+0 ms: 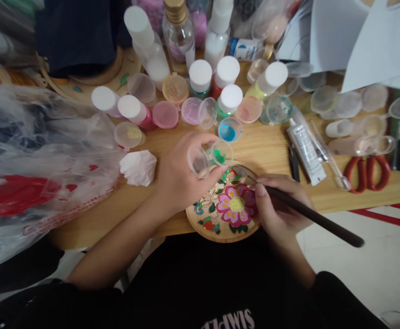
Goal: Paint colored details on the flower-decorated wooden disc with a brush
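Observation:
Between its fingers my left hand (182, 171) holds a small clear cup (222, 154) with green paint inside, its round lid hanging open on the left. My right hand (282, 205) is closed around a dark-handled tool (316, 218), whose thin metal tip points left, close to the cup. Below both hands lies a round wooden plaque (232, 205) at the table's front edge. It bears a pink and magenta flower with a yellow centre, green leaves and gold outlines. My left hand covers part of its upper left.
Behind the hands stand a blue paint cup (228, 131), several other cups and white-capped bottles. A crumpled tissue (139, 167) and plastic bag (49, 169) lie left. To the right are a metal tube (306, 151), red-handled scissors (366, 173) and white paper sheets (337, 32).

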`<act>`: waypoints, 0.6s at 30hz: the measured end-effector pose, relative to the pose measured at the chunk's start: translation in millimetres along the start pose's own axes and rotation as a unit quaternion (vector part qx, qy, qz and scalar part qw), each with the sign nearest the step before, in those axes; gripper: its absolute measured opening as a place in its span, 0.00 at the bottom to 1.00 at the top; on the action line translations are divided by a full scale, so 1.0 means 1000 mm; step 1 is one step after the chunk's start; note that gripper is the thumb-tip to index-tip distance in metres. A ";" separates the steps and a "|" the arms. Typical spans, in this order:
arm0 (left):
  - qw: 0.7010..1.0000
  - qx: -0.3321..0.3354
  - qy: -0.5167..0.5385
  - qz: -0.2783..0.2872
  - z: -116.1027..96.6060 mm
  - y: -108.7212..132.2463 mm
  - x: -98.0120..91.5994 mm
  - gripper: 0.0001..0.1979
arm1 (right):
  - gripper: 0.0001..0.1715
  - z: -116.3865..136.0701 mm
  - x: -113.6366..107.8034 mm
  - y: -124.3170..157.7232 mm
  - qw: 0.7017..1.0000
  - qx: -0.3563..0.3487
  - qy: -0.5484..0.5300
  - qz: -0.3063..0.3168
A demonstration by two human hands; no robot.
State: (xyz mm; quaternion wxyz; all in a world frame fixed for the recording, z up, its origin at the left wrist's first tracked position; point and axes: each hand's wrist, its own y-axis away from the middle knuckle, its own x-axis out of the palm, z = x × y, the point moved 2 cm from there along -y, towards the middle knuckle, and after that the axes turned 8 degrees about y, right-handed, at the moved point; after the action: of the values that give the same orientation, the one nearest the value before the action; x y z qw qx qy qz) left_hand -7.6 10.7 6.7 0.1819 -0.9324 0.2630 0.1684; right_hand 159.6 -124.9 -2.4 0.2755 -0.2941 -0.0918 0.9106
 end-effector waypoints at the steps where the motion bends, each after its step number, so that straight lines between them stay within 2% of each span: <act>1: 1.000 0.003 -0.001 0.000 0.000 0.000 0.000 0.19 | 0.14 0.000 0.000 0.000 1.000 0.000 0.002 0.000; 10: 1.000 -0.014 -0.001 0.008 0.000 -0.001 -0.001 0.18 | 0.14 -0.001 0.000 0.001 1.000 0.003 -0.005 0.006; 18: 1.000 -0.022 0.001 0.015 0.000 -0.001 0.000 0.17 | 0.11 -0.001 0.001 0.001 1.000 0.007 0.015 -0.003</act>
State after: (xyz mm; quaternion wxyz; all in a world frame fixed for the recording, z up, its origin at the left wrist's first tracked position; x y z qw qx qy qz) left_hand -7.5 11.6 7.0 0.1589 -0.9323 0.2735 0.1756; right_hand 159.3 -125.8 -4.1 0.2814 -0.3057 -0.0815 0.9059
